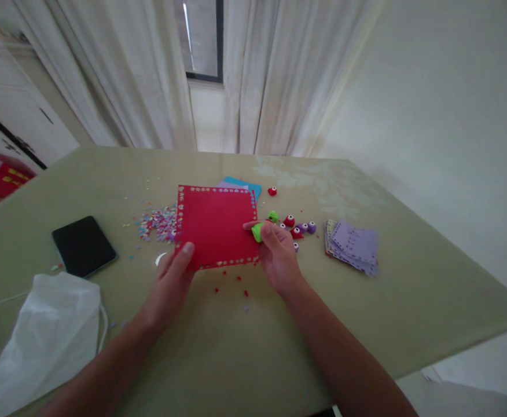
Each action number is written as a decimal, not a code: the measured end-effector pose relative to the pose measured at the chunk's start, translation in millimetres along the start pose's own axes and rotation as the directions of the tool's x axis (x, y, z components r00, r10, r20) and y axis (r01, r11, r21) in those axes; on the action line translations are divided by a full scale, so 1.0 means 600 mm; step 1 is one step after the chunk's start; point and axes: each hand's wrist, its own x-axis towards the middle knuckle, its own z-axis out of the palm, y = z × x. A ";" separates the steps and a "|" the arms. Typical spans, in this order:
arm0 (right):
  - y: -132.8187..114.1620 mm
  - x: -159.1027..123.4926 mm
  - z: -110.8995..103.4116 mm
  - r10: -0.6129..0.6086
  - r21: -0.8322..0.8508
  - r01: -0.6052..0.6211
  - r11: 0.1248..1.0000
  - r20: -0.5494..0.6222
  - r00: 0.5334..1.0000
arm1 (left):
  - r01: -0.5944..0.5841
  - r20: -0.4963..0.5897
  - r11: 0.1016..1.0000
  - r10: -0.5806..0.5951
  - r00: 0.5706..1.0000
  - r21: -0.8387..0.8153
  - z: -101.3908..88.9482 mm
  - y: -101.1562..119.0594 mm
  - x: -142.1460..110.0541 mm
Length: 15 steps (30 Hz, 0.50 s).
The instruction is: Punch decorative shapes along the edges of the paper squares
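Observation:
A red square paper sheet [216, 226] with punched holes along its edges lies tilted above the olive table [279, 347]. My left hand [173, 278] pinches its lower left corner, thumb on top. My right hand [277, 255] is closed on a small green paper punch [257, 231] at the sheet's right edge. Several small red, purple and green punches [299, 227] lie just right of that hand.
Punched confetti [158, 223] is scattered left of the sheet. A black phone [84, 246] and a white bag [49, 330] lie at the left. A stack of punched purple papers [353, 246] sits at the right. Blue papers [245, 185] lie behind the sheet.

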 end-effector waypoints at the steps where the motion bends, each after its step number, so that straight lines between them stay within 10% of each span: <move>1: -0.002 0.004 -0.006 -0.016 -0.023 0.015 1.000 -0.015 1.000 | 0.039 0.022 0.995 -0.037 0.999 -0.092 0.000 0.001 0.002; 15: 0.011 0.024 -0.027 -0.067 -0.282 0.060 0.958 -0.018 0.998 | 0.049 -0.015 0.998 -0.049 0.999 -0.025 -0.013 0.001 0.018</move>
